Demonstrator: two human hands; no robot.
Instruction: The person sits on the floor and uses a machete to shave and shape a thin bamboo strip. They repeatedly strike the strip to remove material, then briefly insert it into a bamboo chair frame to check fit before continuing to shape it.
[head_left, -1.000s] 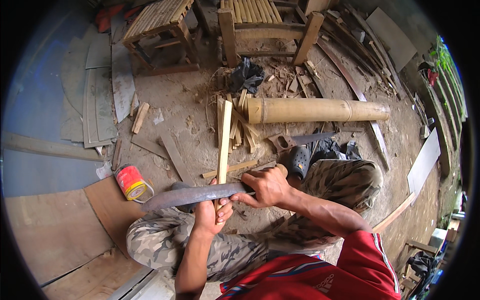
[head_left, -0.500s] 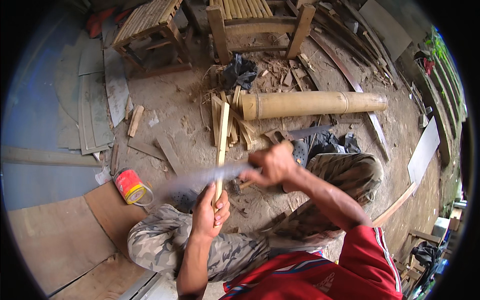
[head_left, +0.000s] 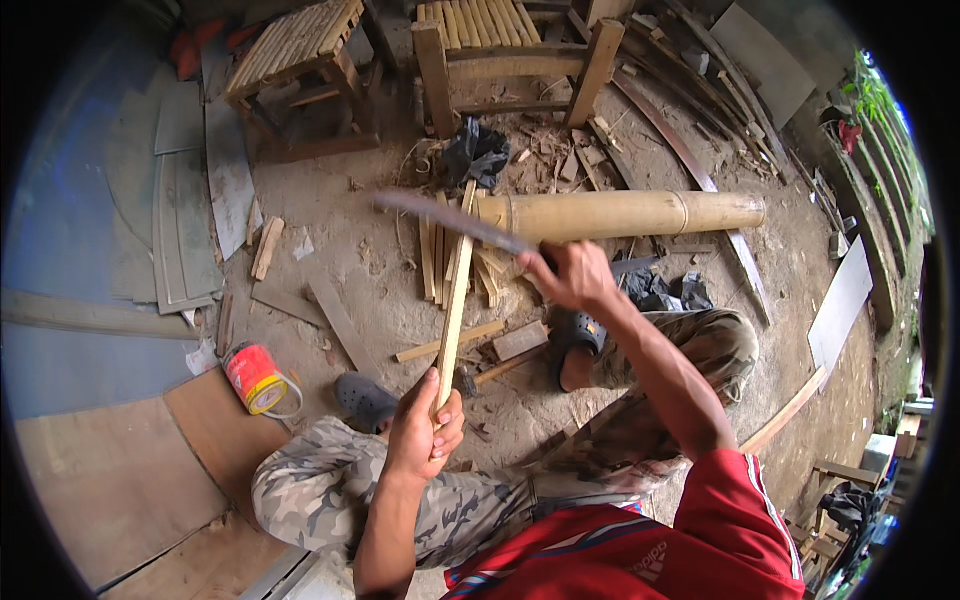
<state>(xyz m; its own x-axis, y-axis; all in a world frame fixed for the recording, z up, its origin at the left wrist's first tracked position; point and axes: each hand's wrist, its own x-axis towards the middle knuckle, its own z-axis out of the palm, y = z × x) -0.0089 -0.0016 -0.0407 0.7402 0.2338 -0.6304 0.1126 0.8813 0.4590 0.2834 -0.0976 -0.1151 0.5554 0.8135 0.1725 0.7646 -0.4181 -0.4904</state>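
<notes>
My left hand (head_left: 424,432) grips the near end of a long thin bamboo strip (head_left: 454,300) that points away from me over the dirt ground. My right hand (head_left: 572,275) is raised and shut on the handle of a long dark blade (head_left: 445,218), which is blurred and lifted up to the left above the strip. Behind the blade lies a thick bamboo pole (head_left: 620,213) on the ground. A bundle of split bamboo strips (head_left: 436,258) lies beside the held strip.
A red and yellow can (head_left: 256,379) stands at the left near flat boards (head_left: 110,480). Two bamboo stools (head_left: 300,70) stand at the back. Wood scraps (head_left: 338,322), a hammer (head_left: 490,372) and dark cloth (head_left: 474,150) litter the ground around my camouflage-trousered legs.
My right hand has swung the blade up from low across the strip near my left hand to high above it. My left hand keeps hold of the strip.
</notes>
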